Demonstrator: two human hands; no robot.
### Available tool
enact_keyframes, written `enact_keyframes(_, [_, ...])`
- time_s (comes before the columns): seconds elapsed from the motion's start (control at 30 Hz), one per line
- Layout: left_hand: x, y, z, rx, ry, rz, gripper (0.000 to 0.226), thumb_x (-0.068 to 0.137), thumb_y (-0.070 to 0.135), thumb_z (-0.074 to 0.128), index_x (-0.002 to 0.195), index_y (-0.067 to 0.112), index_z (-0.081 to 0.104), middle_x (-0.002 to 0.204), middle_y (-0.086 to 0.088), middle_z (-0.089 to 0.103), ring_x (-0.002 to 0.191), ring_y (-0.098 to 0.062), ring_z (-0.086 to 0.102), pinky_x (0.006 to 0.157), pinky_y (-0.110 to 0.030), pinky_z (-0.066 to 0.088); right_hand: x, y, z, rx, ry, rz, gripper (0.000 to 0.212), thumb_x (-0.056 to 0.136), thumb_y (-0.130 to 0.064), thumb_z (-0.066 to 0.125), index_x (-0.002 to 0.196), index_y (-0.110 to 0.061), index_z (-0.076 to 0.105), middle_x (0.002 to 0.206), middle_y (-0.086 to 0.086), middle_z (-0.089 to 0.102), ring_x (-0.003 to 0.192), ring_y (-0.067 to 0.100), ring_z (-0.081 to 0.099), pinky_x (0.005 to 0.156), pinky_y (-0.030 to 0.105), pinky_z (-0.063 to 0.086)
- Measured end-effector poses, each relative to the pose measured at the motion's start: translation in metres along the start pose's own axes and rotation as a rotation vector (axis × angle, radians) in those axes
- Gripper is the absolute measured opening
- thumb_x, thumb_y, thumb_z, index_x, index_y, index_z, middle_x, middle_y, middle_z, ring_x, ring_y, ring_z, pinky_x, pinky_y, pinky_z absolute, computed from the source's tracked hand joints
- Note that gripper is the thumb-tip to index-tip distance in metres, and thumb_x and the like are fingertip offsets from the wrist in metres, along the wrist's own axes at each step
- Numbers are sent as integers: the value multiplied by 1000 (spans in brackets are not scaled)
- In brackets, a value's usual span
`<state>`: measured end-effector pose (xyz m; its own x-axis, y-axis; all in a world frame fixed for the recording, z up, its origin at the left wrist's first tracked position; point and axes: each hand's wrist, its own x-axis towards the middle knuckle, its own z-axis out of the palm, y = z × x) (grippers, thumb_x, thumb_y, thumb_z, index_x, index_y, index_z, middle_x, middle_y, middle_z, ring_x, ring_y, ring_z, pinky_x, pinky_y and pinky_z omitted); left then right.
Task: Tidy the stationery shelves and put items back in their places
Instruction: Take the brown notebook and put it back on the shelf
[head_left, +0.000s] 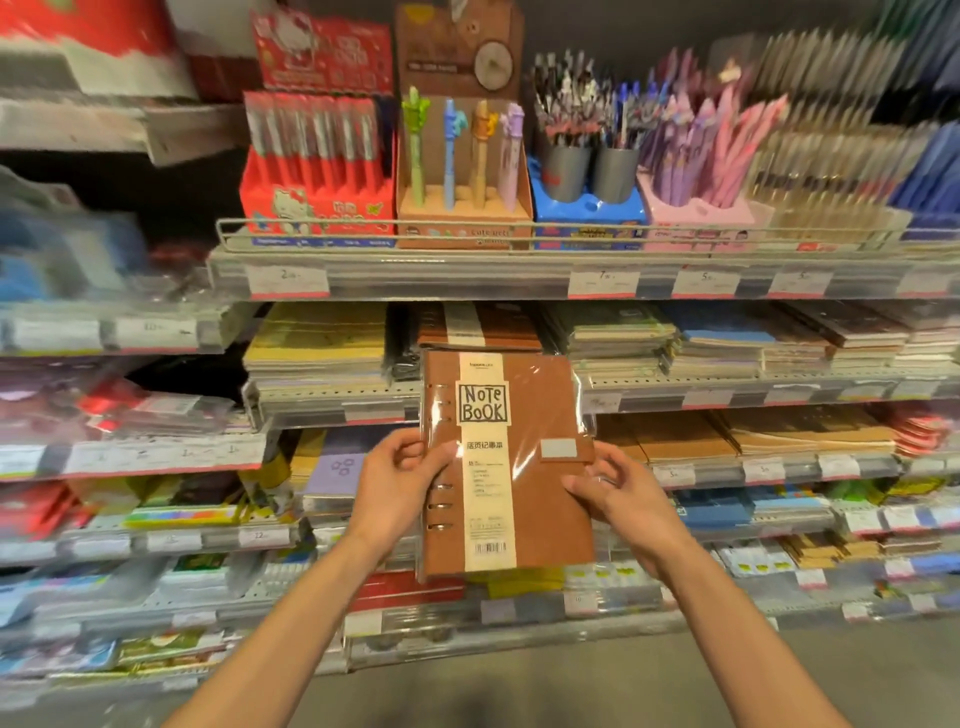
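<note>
A person holds a brown notebook (506, 462) upright in front of the stationery shelves, gripping it by both long edges. The left hand (397, 480) pinches the ring-binder side, thumb on the front cover and the other fingers curled out of sight behind it; the right hand (621, 499) cups the opposite edge lower down, fingers loosely bent and slightly spread against the wrapper, so its hold looks the lighter of the two.

The likeliest trouble is the clear plastic wrapper: it is glossy and puckered near the right hand, and a slack grip there could let the notebook slide or twist as it is lifted. A matching brown stack (480, 325) lies flat on the shelf just above and behind the notebook's top edge, and appears to be its place. The gap over that stack looks tight under the shelf rail (467, 283), so a tilted entry might catch the rail or nudge the neighbouring yellow stack (317, 343) out of line.

The notebook itself has a tan, suede-look cover, a cream band down the front printed "NOTE BOOK" with a barcode at the foot, metal rings showing along the left edge, and a closure tab with a pale label on the right.
</note>
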<state>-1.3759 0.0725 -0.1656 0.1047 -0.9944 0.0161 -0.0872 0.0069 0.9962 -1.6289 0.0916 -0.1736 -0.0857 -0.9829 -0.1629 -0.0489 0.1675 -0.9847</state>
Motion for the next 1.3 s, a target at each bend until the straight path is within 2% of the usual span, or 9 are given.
enact_keyframes(0.17, [34, 35, -9, -1, -3, -8, 22, 85, 25, 74, 103, 12, 70, 89, -1, 76, 72, -4, 72, 56, -12, 52, 23, -36, 15, 93, 4, -27, 31, 90, -6, 68, 119, -17, 62, 99, 9, 74, 94, 23, 73, 81, 38, 59])
enact_keyframes(0.27, [51, 48, -5, -44, 1, -38, 22, 88, 29, 71, 102, 13, 69, 87, -2, 77, 73, -10, 74, 53, -18, 53, 41, -50, 19, 127, 25, -9, 34, 90, -11, 69, 122, -17, 61, 103, 9, 76, 97, 23, 73, 79, 38, 59])
enact_keyframes(0.4, [68, 58, -3, -9, 12, -86, 31, 90, 43, 65, 113, 23, 63, 88, 1, 76, 73, -12, 74, 58, -30, 57, 62, -68, 24, 181, 15, 64, 28, 95, -17, 65, 123, -18, 61, 103, 9, 76, 96, 23, 73, 67, 34, 60])
enact_keyframes(0.53, [67, 62, -10, 42, -88, -28, 35, 91, 39, 64, 123, 35, 50, 98, 5, 72, 77, -7, 73, 59, -22, 57, 86, -83, 26, 253, 51, 136, 31, 94, -16, 66, 124, -12, 60, 104, 14, 74, 93, 27, 73, 69, 38, 62])
enact_keyframes(0.7, [64, 48, -17, -6, -163, -11, 79, 76, 22, 81, 142, 37, 40, 120, 4, 66, 99, -14, 70, 80, -37, 60, 110, -91, 34, 293, 100, 175, 34, 85, -19, 77, 113, -6, 63, 95, 16, 76, 87, 29, 75, 82, 46, 61])
enact_keyframes(0.83, [70, 44, -13, -114, -113, -8, 85, 70, 11, 85, 143, 29, 45, 125, 0, 65, 112, -14, 64, 91, -42, 57, 107, -90, 28, 293, -12, 203, 29, 92, -29, 69, 116, -13, 63, 99, 12, 77, 93, 26, 75, 87, 45, 59])
enact_keyframes(1.03, [83, 38, 0, -102, 5, 59, 73, 70, 21, 86, 135, 22, 54, 123, 8, 64, 116, -1, 58, 96, -33, 52, 89, -73, 2, 303, -160, 261, 36, 91, -15, 69, 125, -11, 59, 111, 14, 74, 97, 26, 73, 78, 37, 63])
enact_keyframes(1.17, [92, 46, 13, 18, 74, 174, 53, 79, 22, 79, 126, 20, 53, 102, 22, 60, 80, 19, 62, 65, -10, 51, 101, -74, 14, 344, -44, 203, 49, 91, -6, 67, 138, -8, 52, 118, 14, 69, 100, 20, 72, 80, 29, 60])
enact_keyframes(1.3, [98, 41, 9, 184, 63, 245, 65, 75, 46, 78, 132, 29, 52, 124, 8, 58, 98, 1, 63, 77, -17, 53, 102, -73, 27, 148, 116, 57, 61, 94, -22, 67, 148, -13, 39, 127, 9, 63, 98, 16, 71, 82, 28, 60])
